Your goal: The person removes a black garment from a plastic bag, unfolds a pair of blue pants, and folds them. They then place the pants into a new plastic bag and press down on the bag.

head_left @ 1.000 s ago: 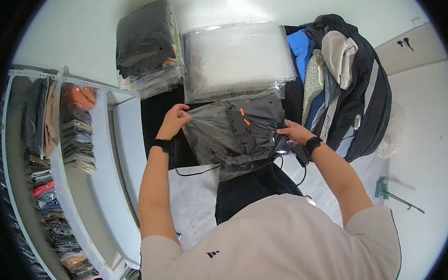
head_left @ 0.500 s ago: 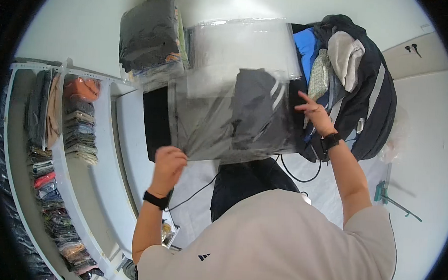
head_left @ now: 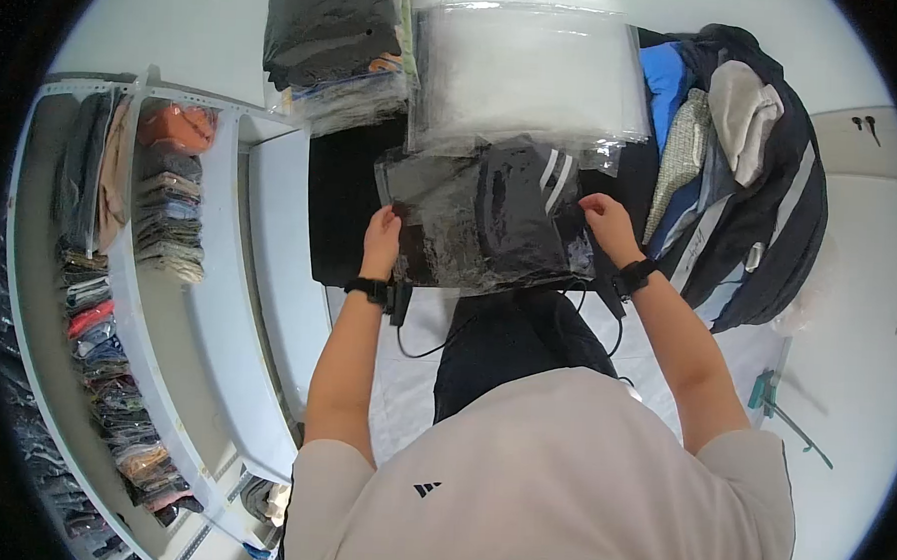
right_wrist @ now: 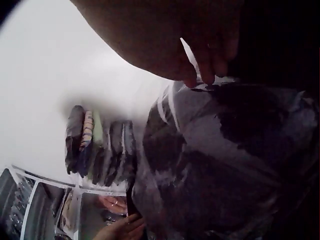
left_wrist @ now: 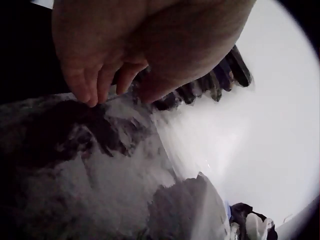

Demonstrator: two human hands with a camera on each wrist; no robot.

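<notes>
A clear plastic bag with a folded dark garment inside lies over the front of the black table, two white stripes showing near the garment's upper right. My left hand pinches the bag's left edge between thumb and fingers. At the opposite edge, my right hand holds the plastic with its fingertips. The left wrist view shows the left hand bent over the wrinkled film. In the right wrist view the right fingers are at the bag's edge beside the white stripes, the thumb mostly hidden.
Behind the bag lies a stack of clear plastic bags. Bagged folded clothes are piled at the back left. Loose clothes heap at the right of the black table. Shelves with bagged garments stand at the left.
The bagged garment has been turned over: orange marks showed first, white stripes now. The right hand, off the bag half a second ago, is back at its right edge; the left has moved up.
</notes>
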